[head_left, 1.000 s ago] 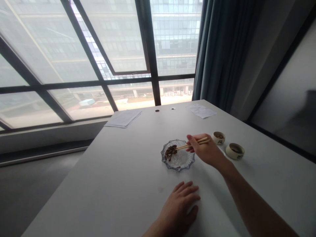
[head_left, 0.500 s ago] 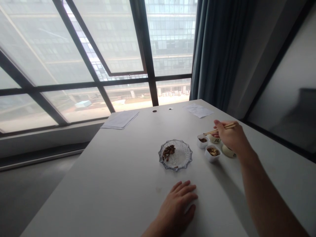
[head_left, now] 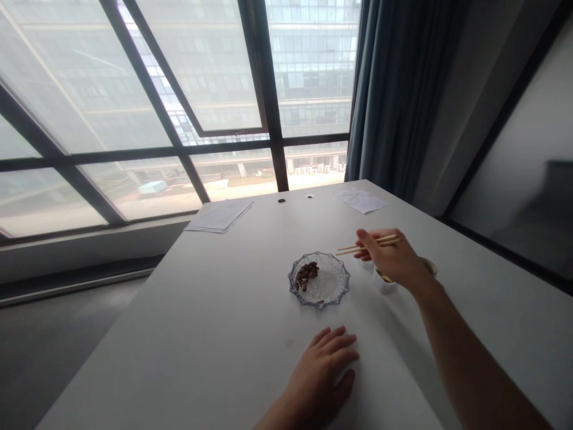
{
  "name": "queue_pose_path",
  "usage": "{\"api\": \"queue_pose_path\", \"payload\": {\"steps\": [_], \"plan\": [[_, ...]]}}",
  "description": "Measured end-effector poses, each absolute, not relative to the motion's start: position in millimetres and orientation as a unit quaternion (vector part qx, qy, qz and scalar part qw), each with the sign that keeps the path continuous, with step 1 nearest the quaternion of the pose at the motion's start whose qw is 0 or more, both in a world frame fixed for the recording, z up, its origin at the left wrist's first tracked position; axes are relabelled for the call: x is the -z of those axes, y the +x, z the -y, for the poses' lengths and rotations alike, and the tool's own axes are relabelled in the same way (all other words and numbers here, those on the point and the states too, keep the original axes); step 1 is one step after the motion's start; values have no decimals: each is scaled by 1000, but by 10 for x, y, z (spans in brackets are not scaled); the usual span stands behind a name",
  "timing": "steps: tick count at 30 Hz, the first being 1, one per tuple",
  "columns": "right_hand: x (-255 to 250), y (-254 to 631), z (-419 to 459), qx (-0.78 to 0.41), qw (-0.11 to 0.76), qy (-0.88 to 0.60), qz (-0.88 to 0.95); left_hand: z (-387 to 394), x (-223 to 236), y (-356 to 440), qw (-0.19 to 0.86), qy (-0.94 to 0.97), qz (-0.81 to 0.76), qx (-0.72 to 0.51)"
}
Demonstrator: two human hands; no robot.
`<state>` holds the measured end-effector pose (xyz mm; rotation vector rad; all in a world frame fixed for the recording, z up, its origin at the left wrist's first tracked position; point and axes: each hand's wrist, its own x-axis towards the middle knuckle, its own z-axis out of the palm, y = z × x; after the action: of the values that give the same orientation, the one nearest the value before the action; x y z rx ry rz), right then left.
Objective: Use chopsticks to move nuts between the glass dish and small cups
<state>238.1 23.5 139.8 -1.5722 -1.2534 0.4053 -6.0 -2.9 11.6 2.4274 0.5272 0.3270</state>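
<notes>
A person sits at a white table, seen from their own head, with a large window ahead. The right hand (head_left: 387,257) is pinching a pair of wooden chopsticks (head_left: 367,243) between thumb and fingers, the sticks held close together and pointing left. Their tips hover near the 1 o'clock edge of a clear glass dish (head_left: 336,294) with a scalloped rim, and no food shows between them. The dish sits near the middle of the view, and a small heap of dark brown food (head_left: 307,276) lies on its left side, at about 9 o'clock within the dish.

The left hand (head_left: 320,376) rests palm down on the table (head_left: 224,334) at 6 o'clock from the dish, its fingers loosely spread. At 3 o'clock from the dish, a small white bowl (head_left: 384,285) sits partly hidden beneath the right hand, with some brownish food at its rim. A ceramic cup (head_left: 430,266) shows just beyond the hand.

Farther off, a stack of papers (head_left: 219,216) lies at 11 o'clock and a loose sheet (head_left: 360,200) at 1 o'clock, near the table's far edge. A dark blue curtain (head_left: 398,89) hangs at the window's right side.
</notes>
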Motion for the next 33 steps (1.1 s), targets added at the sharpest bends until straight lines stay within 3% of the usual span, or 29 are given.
{"api": "queue_pose_path", "payload": {"steps": [7,21,28,33], "plan": [[-1183,2005,-371,-273,434,-585,628,41,-93,-63,308,921,-197,-134],[-931,1931,-512,-293,482,-588,580,44,-85,-67,305,922,-192,-143],[-1122,2060,-436,-227,529,-627,525,39,-77,-63,307,921,-194,-143],[-1433,2434,-240,-47,565,-692,447,45,-58,-71,306,921,-195,-143]]}}
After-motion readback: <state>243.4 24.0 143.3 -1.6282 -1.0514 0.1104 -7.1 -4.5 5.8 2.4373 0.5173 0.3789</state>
